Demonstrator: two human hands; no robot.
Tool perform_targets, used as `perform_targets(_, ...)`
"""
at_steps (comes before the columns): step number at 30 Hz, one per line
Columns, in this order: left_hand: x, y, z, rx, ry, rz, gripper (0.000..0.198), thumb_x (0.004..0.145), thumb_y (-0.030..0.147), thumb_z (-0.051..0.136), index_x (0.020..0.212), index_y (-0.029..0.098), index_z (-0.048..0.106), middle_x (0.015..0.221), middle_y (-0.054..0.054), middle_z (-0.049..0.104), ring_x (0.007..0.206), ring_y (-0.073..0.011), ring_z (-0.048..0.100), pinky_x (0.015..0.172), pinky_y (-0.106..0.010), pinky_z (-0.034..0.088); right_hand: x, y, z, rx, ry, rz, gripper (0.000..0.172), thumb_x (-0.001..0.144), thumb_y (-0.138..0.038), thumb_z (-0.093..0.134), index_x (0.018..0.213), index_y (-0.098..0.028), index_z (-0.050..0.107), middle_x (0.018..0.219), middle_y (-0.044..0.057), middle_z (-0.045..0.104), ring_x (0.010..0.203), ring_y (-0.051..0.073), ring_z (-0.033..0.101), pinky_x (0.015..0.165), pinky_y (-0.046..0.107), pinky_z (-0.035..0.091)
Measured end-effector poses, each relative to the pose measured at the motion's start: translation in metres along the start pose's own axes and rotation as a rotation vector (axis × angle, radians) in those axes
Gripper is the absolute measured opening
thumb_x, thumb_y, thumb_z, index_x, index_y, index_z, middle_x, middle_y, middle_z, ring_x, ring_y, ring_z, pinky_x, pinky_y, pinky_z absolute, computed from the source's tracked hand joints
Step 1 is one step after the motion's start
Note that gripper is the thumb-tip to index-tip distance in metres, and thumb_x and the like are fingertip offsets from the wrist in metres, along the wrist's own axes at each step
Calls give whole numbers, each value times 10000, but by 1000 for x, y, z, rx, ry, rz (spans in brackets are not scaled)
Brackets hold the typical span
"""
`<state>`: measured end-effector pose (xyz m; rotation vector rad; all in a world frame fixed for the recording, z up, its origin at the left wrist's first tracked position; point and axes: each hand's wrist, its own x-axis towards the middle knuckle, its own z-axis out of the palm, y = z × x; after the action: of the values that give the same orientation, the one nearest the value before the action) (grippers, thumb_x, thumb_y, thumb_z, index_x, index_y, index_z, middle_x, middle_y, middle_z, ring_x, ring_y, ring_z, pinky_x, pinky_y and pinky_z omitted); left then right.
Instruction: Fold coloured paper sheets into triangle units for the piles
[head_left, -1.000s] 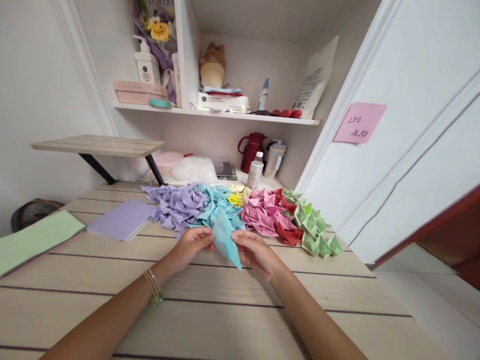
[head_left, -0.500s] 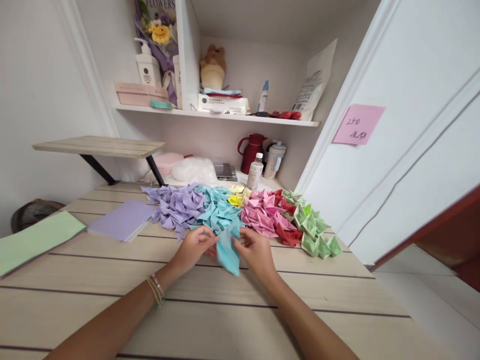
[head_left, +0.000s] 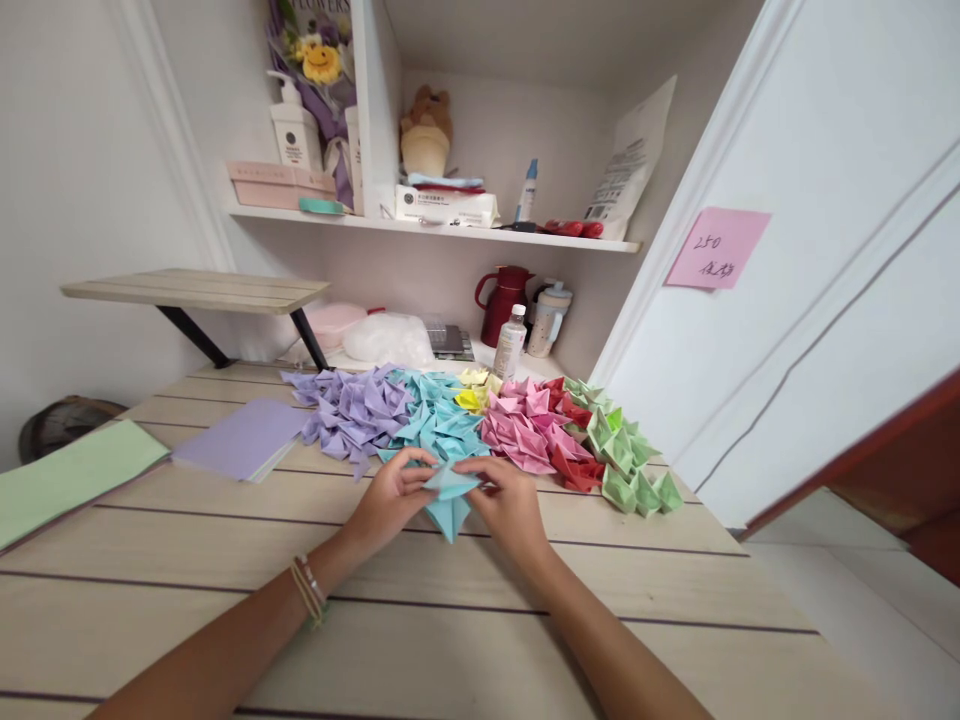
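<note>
A partly folded sheet of blue origami paper point(head_left: 450, 508) is held up between my two hands, its point hanging down toward the table. My left hand point(head_left: 396, 500) pinches its left side, with a bracelet on that wrist. On the other edge my right hand point(head_left: 507, 500) grips with thumb and fingers. Just behind the hands lie folded blue paper pieces point(head_left: 439, 415). Left of these is a heap of purple folded pieces point(head_left: 356, 415); to the right are pink pieces point(head_left: 521, 425), red pieces point(head_left: 577, 468) and pale green pieces point(head_left: 622, 450). A few yellow pieces point(head_left: 472, 397) sit at the back.
Purple sheets point(head_left: 240, 438) and green sheets point(head_left: 75, 475) lie on the slatted table point(head_left: 375, 640) at left. A small raised stand point(head_left: 199, 288) is behind them. At the back stand a plastic bottle point(head_left: 510, 342), a red jug point(head_left: 504, 300) and a light tumbler point(head_left: 551, 320).
The blue paper has turned from an upright, slanted position to a wide, folded shape with its point downward. Both hands have shifted their grip to its upper sides.
</note>
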<state>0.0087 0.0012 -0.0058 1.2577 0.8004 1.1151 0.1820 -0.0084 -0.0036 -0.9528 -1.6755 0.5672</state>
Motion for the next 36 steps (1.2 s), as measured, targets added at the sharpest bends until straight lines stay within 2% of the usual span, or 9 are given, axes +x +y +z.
perform_targets(5, 6, 0, -11, 8, 17, -41, 254, 495, 147, 793, 695, 119, 640, 897, -89, 712, 868, -229, 647, 756, -316, 498, 9, 7, -9, 367, -58, 247, 94, 624, -159, 674, 716, -176, 682, 931, 81, 683, 840, 221, 640, 691, 303, 504)
perform_targets(10, 6, 10, -14, -10, 59, -69, 288, 461, 163, 809, 723, 129, 694, 934, -88, 712, 879, -230, 641, 803, -340, 481, 13, -1, -22, 582, -339, 409, 263, 572, -224, 751, 822, -179, 682, 796, 30, 694, 716, 174, 644, 670, 295, 501)
perform_targets(13, 5, 13, -15, -7, 58, -60, 289, 479, 215, 807, 735, 127, 705, 920, -88, 712, 848, -221, 642, 787, -326, 484, 13, -3, -26, 574, -349, 464, 283, 571, -252, 764, 831, -167, 692, 744, 25, 686, 691, 157, 626, 679, 290, 487)
perform_targets(17, 5, 12, -15, 15, 120, -85, 233, 607, 330, 732, 706, 122, 693, 742, -55, 709, 693, -177, 642, 687, -297, 503, 13, 0, -25, 532, -270, 454, 216, 604, -314, 745, 744, -155, 709, 717, 25, 666, 652, 144, 586, 639, 274, 462)
perform_targets(22, 7, 12, -15, 60, 163, -62, 229, 604, 248, 742, 786, 141, 654, 727, -31, 691, 651, -135, 623, 611, -221, 482, 13, -2, -21, 465, -302, 399, 255, 699, -392, 655, 651, -147, 706, 666, 7, 638, 640, 141, 563, 622, 261, 440)
perform_targets(25, 8, 14, -15, 99, 219, 26, 208, 599, 237, 741, 751, 137, 640, 708, -27, 674, 675, -140, 620, 635, -224, 482, 12, -2, -19, 499, -307, 423, 233, 657, -367, 697, 775, -168, 715, 754, 16, 681, 712, 167, 604, 684, 283, 466)
perform_targets(28, 8, 16, -16, 126, 252, 73, 174, 625, 247, 720, 733, 141, 636, 700, -19, 666, 682, -137, 615, 646, -223, 480, 12, 2, -19, 461, -252, 407, 331, 592, -334, 748, 885, -187, 706, 783, 39, 710, 739, 207, 635, 699, 329, 496)
perform_targets(32, 7, 17, -16, 116, 209, 86, 205, 622, 237, 722, 783, 143, 636, 775, -38, 684, 746, -159, 632, 702, -257, 490, 13, 5, -20, 307, -181, 247, 240, 599, -319, 744, 814, -214, 731, 831, 47, 718, 800, 244, 641, 738, 365, 513)
perform_targets(36, 6, 16, -15, 97, 47, 120, 379, 552, 163, 765, 901, 145, 619, 971, -87, 666, 900, -215, 621, 773, -306, 493, 15, 2, -23, 396, -172, 219, 302, 656, -310, 705, 948, -232, 698, 963, 39, 695, 857, 241, 642, 776, 390, 529)
